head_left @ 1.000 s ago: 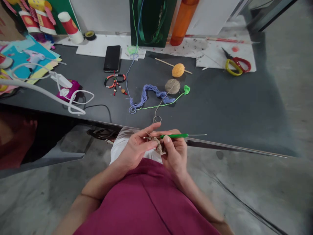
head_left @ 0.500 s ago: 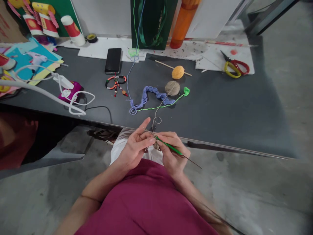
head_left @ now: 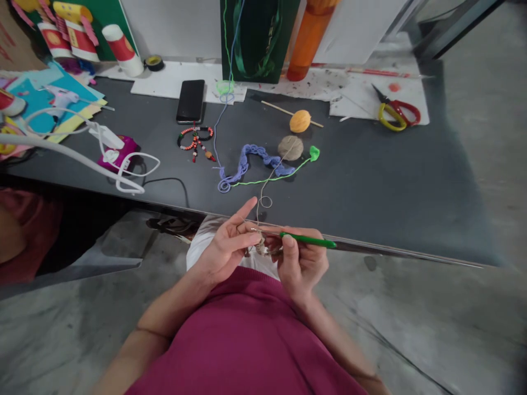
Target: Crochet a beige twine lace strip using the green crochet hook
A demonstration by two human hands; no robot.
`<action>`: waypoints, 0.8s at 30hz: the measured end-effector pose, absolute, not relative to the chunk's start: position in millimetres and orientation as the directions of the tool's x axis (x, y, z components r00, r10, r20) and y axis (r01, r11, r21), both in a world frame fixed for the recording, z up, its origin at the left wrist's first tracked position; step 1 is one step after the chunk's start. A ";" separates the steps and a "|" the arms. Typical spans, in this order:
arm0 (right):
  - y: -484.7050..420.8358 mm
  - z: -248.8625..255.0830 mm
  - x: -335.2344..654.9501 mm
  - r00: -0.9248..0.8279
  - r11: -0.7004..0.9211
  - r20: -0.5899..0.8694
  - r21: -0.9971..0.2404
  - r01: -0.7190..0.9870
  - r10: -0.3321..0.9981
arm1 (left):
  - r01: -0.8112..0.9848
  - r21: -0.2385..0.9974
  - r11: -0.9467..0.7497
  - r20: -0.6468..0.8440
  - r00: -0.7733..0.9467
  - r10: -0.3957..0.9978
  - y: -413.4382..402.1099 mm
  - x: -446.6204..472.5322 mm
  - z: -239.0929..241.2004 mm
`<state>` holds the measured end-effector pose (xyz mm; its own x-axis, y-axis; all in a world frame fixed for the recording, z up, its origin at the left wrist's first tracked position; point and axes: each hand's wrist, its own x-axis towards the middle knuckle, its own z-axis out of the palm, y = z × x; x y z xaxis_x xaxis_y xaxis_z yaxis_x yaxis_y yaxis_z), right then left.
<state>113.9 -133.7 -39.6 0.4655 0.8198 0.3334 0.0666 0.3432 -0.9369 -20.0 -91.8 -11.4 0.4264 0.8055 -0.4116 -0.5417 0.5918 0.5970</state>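
Observation:
My right hand [head_left: 302, 260] grips a crochet hook [head_left: 308, 240] by its green handle, the thin metal end pointing left. Between the thumb and fingers of my left hand [head_left: 230, 241] is a small beige crochet piece [head_left: 260, 245], partly covered by the fingers; the left index finger is stretched out. Beige yarn [head_left: 258, 211] runs from there up over the table edge to a beige yarn ball [head_left: 290, 148]. Beyond my hands lie a wavy blue crocheted strip [head_left: 251, 151] and a green yarn piece [head_left: 314, 153] with a long tail.
On the dark table [head_left: 370, 192] are scissors [head_left: 397, 112], a yellow yarn ball [head_left: 300, 121], a phone [head_left: 190, 102], a beaded bracelet [head_left: 195, 140] and a purple power block [head_left: 119, 153] with white cables. An orange bottle [head_left: 310, 41] stands behind. Another person's sleeve [head_left: 31, 236] shows at left.
My right hand has shifted slightly right, and the crochet hook has swung from a downward slant to nearly level. My left hand stays about where it was, holding the crochet piece.

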 end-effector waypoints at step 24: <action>-127.2 -37.7 115.3 0.302 0.051 -0.070 -0.925 -0.376 0.951 | -0.444 0.782 0.438 -0.326 0.308 0.894 -96.1 -16.1 -15.8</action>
<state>115.3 -127.2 -37.7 0.3017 0.9508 -0.0703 -0.3761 0.0509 -0.9252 -16.1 -96.1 -15.8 0.3082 0.8938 -0.3259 -0.4441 0.4381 0.7815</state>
